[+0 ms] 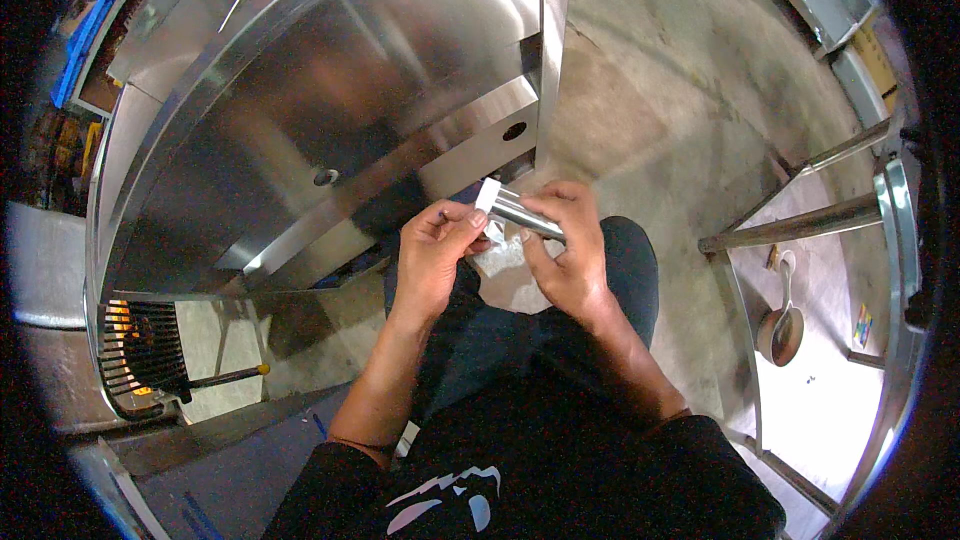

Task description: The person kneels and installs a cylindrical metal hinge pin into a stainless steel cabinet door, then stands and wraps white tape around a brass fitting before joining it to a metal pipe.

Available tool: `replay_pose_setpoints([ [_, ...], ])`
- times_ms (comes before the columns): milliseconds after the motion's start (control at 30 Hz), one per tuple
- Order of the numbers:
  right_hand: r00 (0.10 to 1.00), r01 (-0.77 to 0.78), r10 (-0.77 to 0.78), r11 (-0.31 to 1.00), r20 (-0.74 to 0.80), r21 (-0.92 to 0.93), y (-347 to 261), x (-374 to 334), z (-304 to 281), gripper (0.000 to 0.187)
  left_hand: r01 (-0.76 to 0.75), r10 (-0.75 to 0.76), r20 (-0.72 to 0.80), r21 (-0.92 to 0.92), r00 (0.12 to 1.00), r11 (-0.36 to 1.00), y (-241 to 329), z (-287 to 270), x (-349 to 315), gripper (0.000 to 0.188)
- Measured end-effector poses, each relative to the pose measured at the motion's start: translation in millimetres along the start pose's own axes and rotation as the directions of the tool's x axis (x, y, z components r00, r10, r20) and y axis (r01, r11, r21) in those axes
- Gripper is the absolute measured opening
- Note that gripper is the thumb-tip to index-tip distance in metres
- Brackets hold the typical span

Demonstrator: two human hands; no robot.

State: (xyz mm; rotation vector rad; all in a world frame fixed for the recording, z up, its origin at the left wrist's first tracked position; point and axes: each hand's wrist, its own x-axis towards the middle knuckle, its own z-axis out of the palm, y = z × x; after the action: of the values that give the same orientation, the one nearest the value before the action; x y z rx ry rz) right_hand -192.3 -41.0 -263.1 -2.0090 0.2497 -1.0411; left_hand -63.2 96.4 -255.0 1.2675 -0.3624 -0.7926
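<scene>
A short shiny metal tube [522, 215] is held in front of my body, between my two hands. My right hand [572, 250] is closed around its right part, fingers above and thumb below. At its left end sits a white piece [488, 194]; whether it is a cap or a strip of film I cannot tell. My left hand [432, 255] pinches the white piece between thumb and fingertips. Some crumpled, pale material shows just under it, between the hands. Beyond my hands stands a large brushed-steel panel [400, 80] with round holes in it.
Concrete floor [660, 70] spreads to the right of the steel panel. A metal frame with a tubular bar [800, 225] stands at the right, with a round brown object [780, 335] and a grey handle within it. A black rake-like tool [145, 350] lies at the left.
</scene>
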Motion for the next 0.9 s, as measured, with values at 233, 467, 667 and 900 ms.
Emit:
replay_pose_setpoints([
  [233, 0.981, -0.114, 0.109, 0.993, 0.162, 0.019, -5.9, -0.8, 5.3, 0.029, -0.048, 0.051, -0.033, 0.096, 0.998, 0.994, 2.2, -8.6, -0.7, 0.014],
  [467, 0.997, 0.038, -0.036, 0.999, 0.065, -0.031, -12.7, 4.3, 3.5, 0.039, -0.022, 0.022, -0.013, 0.014, 1.0, 1.0, 12.9, -8.0, -7.6, 0.016],
  [667, 1.0, 0.027, -0.027, 0.999, 0.013, -0.04, -16.7, 3.7, 3.8, 0.038, 0.026, -0.023, 0.022, -0.116, 0.999, 0.993, 16.1, -8.4, -11.5, 0.016],
  [900, 0.995, 0.101, -0.099, 0.988, 0.027, -0.113, -14.8, 8.3, 1.0, 0.037, 0.111, -0.111, 0.014, -0.049, 0.994, 0.993, 27.1, -6.0, -15.2, 0.019],
])
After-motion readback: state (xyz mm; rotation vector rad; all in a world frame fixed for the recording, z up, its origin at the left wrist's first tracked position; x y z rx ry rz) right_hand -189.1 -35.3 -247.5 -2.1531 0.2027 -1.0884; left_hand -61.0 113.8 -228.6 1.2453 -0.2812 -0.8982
